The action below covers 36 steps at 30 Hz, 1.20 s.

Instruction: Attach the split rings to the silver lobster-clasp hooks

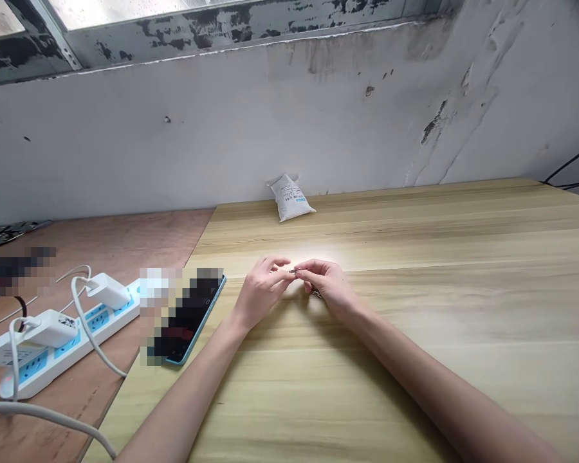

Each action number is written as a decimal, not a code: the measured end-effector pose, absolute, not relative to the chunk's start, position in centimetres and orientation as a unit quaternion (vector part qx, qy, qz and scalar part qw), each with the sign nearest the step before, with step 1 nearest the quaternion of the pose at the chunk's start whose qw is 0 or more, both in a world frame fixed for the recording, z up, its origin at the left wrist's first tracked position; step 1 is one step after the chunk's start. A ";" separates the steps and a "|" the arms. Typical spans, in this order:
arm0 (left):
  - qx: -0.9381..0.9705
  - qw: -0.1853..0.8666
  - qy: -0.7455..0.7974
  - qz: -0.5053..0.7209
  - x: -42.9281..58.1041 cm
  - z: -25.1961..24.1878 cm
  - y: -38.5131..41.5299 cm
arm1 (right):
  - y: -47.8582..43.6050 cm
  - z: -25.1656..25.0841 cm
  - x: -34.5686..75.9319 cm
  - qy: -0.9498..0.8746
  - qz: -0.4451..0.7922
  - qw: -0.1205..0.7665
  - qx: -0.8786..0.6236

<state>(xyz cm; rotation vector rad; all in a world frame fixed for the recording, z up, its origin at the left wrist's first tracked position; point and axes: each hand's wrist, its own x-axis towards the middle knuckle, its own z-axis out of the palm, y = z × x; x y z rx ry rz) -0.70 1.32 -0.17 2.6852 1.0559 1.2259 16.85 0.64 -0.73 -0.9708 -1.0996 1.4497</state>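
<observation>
My left hand and my right hand meet over the wooden tabletop. The fingertips of both pinch a thin metal chain, whose short stretch shows between them. Another bit of metal links peeks out beneath my right palm, near the tabletop. It seems part of the same chain, but my fingers hide most of it, so its full shape and ends cannot be made out.
A phone lies left of my left forearm. Beyond my hands, a white plastic packet rests near the wall. At the left, a white power strip with chargers and cables sits on a reddish board.
</observation>
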 end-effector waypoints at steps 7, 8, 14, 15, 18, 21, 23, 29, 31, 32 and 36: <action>0.835 -0.018 0.367 0.410 -0.4 0.3 0.9 | 0.7 -0.6 16.7 -0.446 0.583 0.548 -0.401; 0.822 0.003 0.391 0.413 -0.4 0.3 0.9 | 0.6 -0.5 16.6 -0.454 0.571 0.555 -0.401; 0.764 0.238 0.447 0.398 -0.4 0.5 1.1 | -0.2 -0.4 16.5 -0.550 0.445 0.573 -0.414; 0.750 0.272 0.447 0.405 -0.3 0.5 1.1 | -0.3 -0.5 16.4 -0.564 0.424 0.575 -0.414; 0.710 0.323 0.454 0.431 -0.2 0.5 1.2 | -0.5 -0.5 16.5 -0.604 0.363 0.576 -0.414; 0.688 0.342 0.462 0.443 -0.2 0.5 1.3 | -0.6 -0.3 16.5 -0.636 0.319 0.567 -0.416; 0.684 0.353 0.464 0.439 -0.3 0.4 1.5 | -0.6 -0.1 16.6 -0.642 0.319 0.560 -0.415; 0.727 0.246 0.465 0.440 -0.6 0.6 1.4 | -0.2 0.0 17.3 -0.592 0.388 0.550 -0.444; 0.742 0.188 0.474 0.435 -0.5 0.7 1.1 | 0.1 0.0 17.7 -0.599 0.373 0.541 -0.458; 0.750 0.159 0.477 0.430 -0.5 0.8 1.0 | 0.2 0.0 17.9 -0.610 0.353 0.541 -0.459; 0.785 0.053 0.465 0.406 -0.5 0.6 0.9 | 0.9 -0.1 18.6 -0.683 0.230 0.536 -0.438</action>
